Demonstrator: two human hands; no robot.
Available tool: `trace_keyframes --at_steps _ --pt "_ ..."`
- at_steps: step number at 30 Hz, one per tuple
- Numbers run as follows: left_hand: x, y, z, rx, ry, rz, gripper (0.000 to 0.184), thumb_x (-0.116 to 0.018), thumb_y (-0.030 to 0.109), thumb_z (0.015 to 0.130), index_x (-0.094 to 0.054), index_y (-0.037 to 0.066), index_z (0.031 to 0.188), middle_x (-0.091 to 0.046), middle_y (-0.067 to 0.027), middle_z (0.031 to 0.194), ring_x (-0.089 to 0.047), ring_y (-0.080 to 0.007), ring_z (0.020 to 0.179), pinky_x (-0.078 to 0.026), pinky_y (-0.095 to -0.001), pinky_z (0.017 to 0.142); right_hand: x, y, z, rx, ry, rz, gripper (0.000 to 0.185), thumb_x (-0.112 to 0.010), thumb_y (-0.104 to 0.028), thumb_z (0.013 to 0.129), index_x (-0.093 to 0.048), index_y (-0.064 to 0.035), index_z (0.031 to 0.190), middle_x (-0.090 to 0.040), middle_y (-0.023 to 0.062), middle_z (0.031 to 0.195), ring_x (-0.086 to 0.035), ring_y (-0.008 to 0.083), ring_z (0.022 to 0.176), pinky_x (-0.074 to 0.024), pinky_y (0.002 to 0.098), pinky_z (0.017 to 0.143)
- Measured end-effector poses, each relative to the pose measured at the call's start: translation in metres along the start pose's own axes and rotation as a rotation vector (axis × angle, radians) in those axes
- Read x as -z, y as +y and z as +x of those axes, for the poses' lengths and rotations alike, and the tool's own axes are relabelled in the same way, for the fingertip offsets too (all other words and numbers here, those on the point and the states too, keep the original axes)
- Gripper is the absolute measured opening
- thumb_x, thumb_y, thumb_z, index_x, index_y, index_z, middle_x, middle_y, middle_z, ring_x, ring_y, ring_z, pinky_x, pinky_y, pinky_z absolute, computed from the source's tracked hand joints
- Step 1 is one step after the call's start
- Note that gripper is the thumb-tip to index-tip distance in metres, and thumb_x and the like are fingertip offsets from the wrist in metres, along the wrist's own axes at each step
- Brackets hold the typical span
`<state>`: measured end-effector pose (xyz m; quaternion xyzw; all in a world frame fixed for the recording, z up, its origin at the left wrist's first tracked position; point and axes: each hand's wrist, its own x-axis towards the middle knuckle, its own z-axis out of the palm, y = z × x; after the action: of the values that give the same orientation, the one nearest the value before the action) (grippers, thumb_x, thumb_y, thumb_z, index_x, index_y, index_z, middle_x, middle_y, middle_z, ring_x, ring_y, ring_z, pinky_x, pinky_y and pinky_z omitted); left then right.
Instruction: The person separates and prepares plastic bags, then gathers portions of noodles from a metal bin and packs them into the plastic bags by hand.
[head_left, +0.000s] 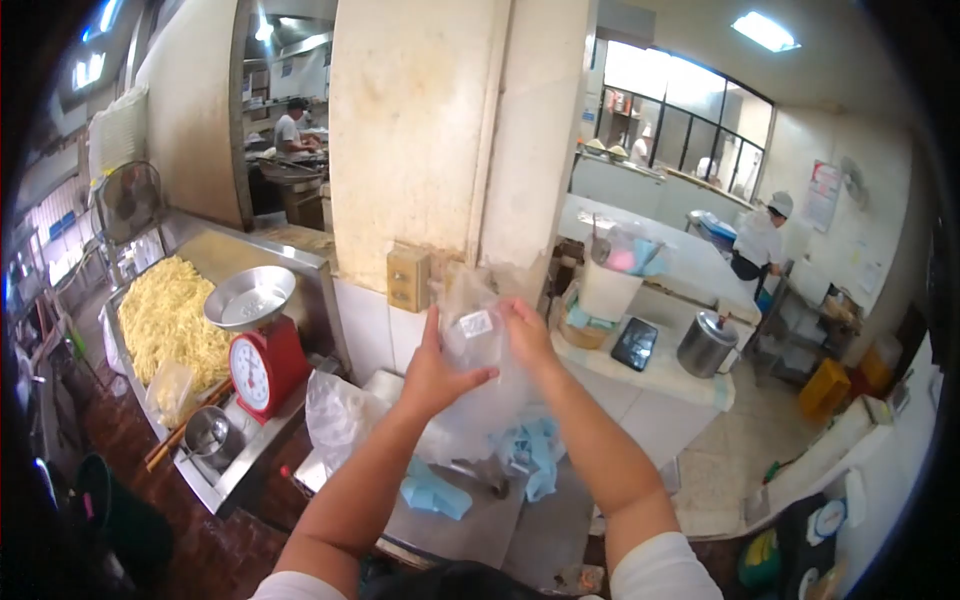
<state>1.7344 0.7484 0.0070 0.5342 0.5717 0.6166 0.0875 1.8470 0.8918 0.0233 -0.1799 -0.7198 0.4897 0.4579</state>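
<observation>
A clear plastic bag (468, 352) with a small white label hangs upright in front of me, between my hands. My left hand (438, 378) grips its left side, the thumb lying across the front and the other fingers partly hidden behind the film. At the bag's upper right edge, my right hand (527, 335) is closed on the plastic. Below sits a metal work table (430, 528) with a crumpled clear bag (340, 412) at its left and light blue plastic pieces (437, 492) on top. Whether the bag holds anything is hard to see.
On the left, yellow noodles (172, 318) fill a metal tray beside a red scale (268, 368) and a metal cup (212, 436). To the right, a counter holds a white bucket (607, 290), a phone (635, 344) and a lidded pot (708, 345). A co-worker (762, 240) stands beyond.
</observation>
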Motion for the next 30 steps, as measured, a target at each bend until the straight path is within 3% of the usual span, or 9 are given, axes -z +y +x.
trace_keyframes --at_steps 3,4,9,13,20,23,26,28,30 --pt "-0.002 -0.019 -0.025 0.074 -0.002 0.312 0.128 -0.092 0.031 0.052 -0.015 -0.008 0.147 -0.057 -0.0272 0.121 -0.058 -0.0333 0.114 -0.045 -0.0381 0.098 -0.015 0.040 -0.026 -0.125 0.003 0.132 0.029 -0.047 -0.027 0.101 -0.061 -0.0022 0.108 -0.062 0.0013 0.098 -0.054 0.0102 0.092 -0.0435 0.0262 0.084" --pt "-0.006 -0.022 -0.033 0.061 0.036 0.335 0.118 -0.090 0.030 0.050 -0.027 -0.004 0.143 -0.061 -0.0244 0.114 -0.061 -0.0350 0.107 -0.048 -0.0390 0.093 -0.023 0.051 -0.037 -0.138 0.043 0.171 0.032 -0.046 -0.029 0.102 -0.060 -0.0024 0.112 -0.063 0.0027 0.101 -0.055 0.0115 0.095 -0.0434 0.0266 0.088" --pt "-0.012 -0.037 -0.052 0.061 0.049 0.310 0.096 -0.087 0.027 0.053 -0.041 0.001 0.133 -0.060 -0.0213 0.114 -0.059 -0.0368 0.107 -0.047 -0.0418 0.093 -0.035 0.092 -0.066 -0.276 0.017 0.373 0.039 -0.042 -0.031 0.103 -0.059 -0.0016 0.121 -0.065 0.0084 0.109 -0.058 0.0173 0.103 -0.0438 0.0294 0.094" --pt "-0.016 -0.050 -0.065 0.140 0.054 0.289 0.083 -0.084 0.025 0.056 -0.047 0.003 0.126 -0.059 -0.0213 0.115 -0.057 -0.0373 0.109 -0.048 -0.0412 0.091 -0.038 0.085 -0.079 -0.085 0.060 -0.108 0.044 -0.041 -0.035 0.102 -0.060 0.0018 0.116 -0.066 0.0197 0.104 -0.063 0.0293 0.100 -0.0466 0.0344 0.089" --pt "-0.018 -0.050 -0.076 0.098 0.092 0.297 0.092 -0.085 0.025 0.056 -0.041 0.000 0.133 -0.057 -0.0219 0.119 -0.057 -0.0365 0.111 -0.046 -0.0403 0.094 -0.018 0.070 -0.082 -0.150 -0.050 -0.394 0.037 -0.048 -0.033 0.098 -0.065 -0.0008 0.104 -0.066 0.0236 0.097 -0.064 0.0369 0.093 -0.0485 0.0423 0.080" --pt "-0.019 -0.036 -0.077 -0.024 0.238 0.757 0.109 -0.086 0.024 0.059 -0.024 -0.003 0.144 -0.047 -0.0252 0.135 -0.048 -0.0355 0.125 -0.040 -0.0399 0.103 -0.007 0.092 -0.080 0.072 -0.024 -0.472 0.032 -0.049 -0.030 0.097 -0.065 -0.0032 0.102 -0.065 0.0231 0.094 -0.065 0.0372 0.089 -0.0488 0.0437 0.077" --pt "-0.014 -0.001 -0.043 -0.135 0.318 0.534 0.115 -0.086 0.027 0.060 -0.018 -0.006 0.146 -0.044 -0.0278 0.138 -0.047 -0.0352 0.127 -0.039 -0.0383 0.104 0.003 0.081 -0.081 -0.057 -0.182 -0.361 0.031 -0.049 -0.030 0.096 -0.066 -0.0053 0.105 -0.066 0.0218 0.097 -0.065 0.0363 0.092 -0.0499 0.0417 0.078" --pt "-0.022 -0.015 -0.020 0.098 0.184 0.191 0.106 -0.086 0.029 0.061 -0.028 -0.007 0.142 -0.049 -0.0274 0.133 -0.051 -0.0342 0.123 -0.042 -0.0377 0.102 -0.003 0.081 -0.083 -0.144 -0.171 -0.415 0.031 -0.050 -0.030 0.096 -0.066 -0.0063 0.108 -0.066 0.0215 0.099 -0.065 0.0357 0.093 -0.0501 0.0405 0.080" --pt "-0.027 -0.033 -0.022 0.063 0.182 0.221 0.097 -0.085 0.034 0.062 -0.038 -0.006 0.136 -0.054 -0.0265 0.127 -0.054 -0.0355 0.119 -0.044 -0.0385 0.100 -0.004 0.074 -0.080 -0.226 -0.132 -0.470 0.031 -0.050 -0.029 0.095 -0.066 -0.0073 0.111 -0.066 0.0213 0.101 -0.065 0.0352 0.094 -0.0502 0.0392 0.082"
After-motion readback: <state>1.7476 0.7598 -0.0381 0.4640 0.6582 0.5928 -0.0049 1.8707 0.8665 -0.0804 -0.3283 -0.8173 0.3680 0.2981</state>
